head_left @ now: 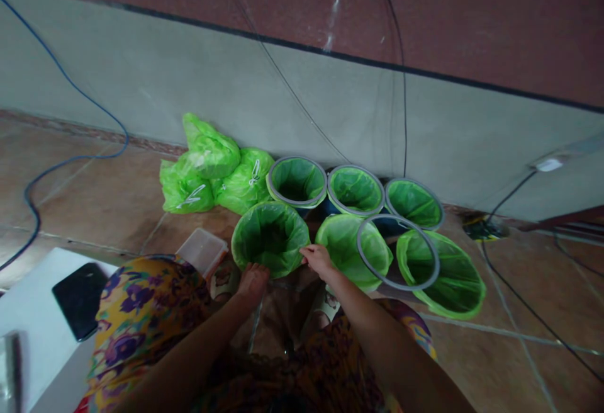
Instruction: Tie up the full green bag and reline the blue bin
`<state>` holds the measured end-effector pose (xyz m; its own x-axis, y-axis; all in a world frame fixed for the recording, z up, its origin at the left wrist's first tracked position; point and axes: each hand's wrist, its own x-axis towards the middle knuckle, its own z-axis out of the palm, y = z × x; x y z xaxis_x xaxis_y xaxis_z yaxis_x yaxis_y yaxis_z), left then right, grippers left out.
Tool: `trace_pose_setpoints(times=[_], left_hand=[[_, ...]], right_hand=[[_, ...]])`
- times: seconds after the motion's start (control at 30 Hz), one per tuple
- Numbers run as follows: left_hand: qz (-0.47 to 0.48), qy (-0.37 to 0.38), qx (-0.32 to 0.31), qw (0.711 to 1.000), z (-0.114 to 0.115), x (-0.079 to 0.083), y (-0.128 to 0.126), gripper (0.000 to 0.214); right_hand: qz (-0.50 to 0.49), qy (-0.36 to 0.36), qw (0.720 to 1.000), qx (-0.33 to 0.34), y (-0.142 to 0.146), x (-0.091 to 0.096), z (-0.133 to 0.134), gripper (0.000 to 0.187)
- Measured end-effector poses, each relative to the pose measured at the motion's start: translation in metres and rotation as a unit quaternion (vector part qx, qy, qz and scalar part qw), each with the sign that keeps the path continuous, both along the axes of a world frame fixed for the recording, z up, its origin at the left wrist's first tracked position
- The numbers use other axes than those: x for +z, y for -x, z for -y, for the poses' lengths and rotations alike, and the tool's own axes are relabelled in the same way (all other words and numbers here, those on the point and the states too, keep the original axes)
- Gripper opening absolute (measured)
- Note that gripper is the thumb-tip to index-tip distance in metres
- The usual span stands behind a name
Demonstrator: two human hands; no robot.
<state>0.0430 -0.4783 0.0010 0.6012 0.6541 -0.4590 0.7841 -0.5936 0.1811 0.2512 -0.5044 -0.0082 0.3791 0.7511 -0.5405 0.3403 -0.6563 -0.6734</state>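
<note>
A small bin lined with a green bag (270, 237) stands on the floor right in front of me. My left hand (252, 279) grips the bag's folded edge at the near left of the rim. My right hand (317, 258) pinches the bag's edge at the near right of the rim. Several more green-lined bins stand to the right and behind, some with a grey ring on the rim (297, 180). A loose grey ring (397, 252) lies across two of the bins on the right.
Three tied green bags (210, 167) are piled against the grey wall at the left. A clear plastic box (202, 250) lies near my knee. A black phone (80, 299) rests on a white surface at the lower left. Cables (56, 164) run over the tiled floor.
</note>
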Motion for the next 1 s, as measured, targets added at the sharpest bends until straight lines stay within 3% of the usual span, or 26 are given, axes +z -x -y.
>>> trace_pose_setpoints(times=[0.07, 0.13, 0.2, 0.37, 0.5, 0.73, 1.0], left_hand=[[-0.003, 0.0, 0.003, 1.0, -0.003, -0.001, 0.002, 0.033], [-0.007, -0.001, 0.004, 1.0, -0.005, 0.001, 0.005, 0.034], [-0.004, -0.005, 0.009, 1.0, -0.006, 0.006, 0.006, 0.035], [0.092, 0.018, 0.028, 0.995, -0.001, 0.015, -0.005, 0.053], [0.13, 0.037, 0.038, 0.99, 0.002, 0.006, -0.02, 0.03], [0.1, 0.031, 0.064, 0.993, -0.002, 0.001, -0.023, 0.026], [0.021, 0.005, 0.147, 0.989, -0.005, 0.001, -0.027, 0.029]], right_hand=[[0.123, -0.014, 0.988, 0.093, 0.0, 0.002, 0.0, 0.023], [0.241, -0.011, 0.954, 0.178, 0.001, 0.004, 0.001, 0.027], [0.289, 0.007, 0.932, 0.219, 0.003, 0.007, 0.003, 0.031], [0.294, 0.0, 0.925, 0.241, 0.006, 0.018, 0.0, 0.035], [0.243, -0.051, 0.924, 0.291, 0.007, 0.021, 0.0, 0.031], [0.197, -0.118, 0.902, 0.367, 0.012, 0.017, 0.008, 0.037], [0.233, -0.078, 0.876, 0.414, 0.01, 0.008, 0.009, 0.037]])
